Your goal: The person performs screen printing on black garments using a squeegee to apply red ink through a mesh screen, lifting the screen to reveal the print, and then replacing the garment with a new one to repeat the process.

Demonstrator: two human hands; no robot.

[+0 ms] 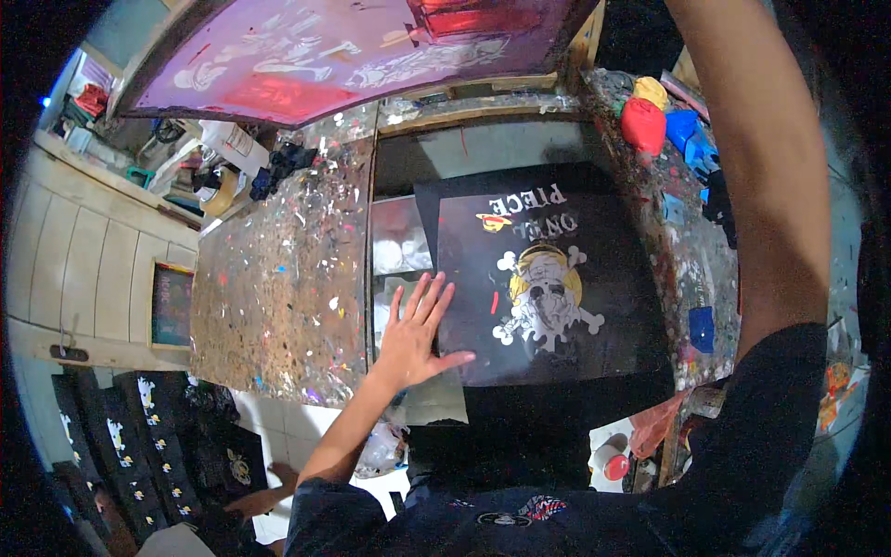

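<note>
My left hand [418, 330] lies flat with its fingers spread, at the left edge of a black cloth piece [464, 288]. The cloth bears a printed skull with crossed bones [548, 306] in white and yellow, with upside-down lettering above it. Pale glossy sheets [401, 246] stick out from under the cloth near my fingers and wrist. My right arm [770, 167] is raised and reaches out past the top edge, so its hand is out of sight. A purple and red printing screen [278, 60] stands tilted up at the far side.
A paint-spattered wooden table [278, 297] extends left, with a white bottle [232, 147] and tape roll [220, 192] at its back. Red [642, 125] and blue bundles [685, 130] sit at right. Printed black cloth pieces [121, 436] and another person's arm [264, 499] are at lower left.
</note>
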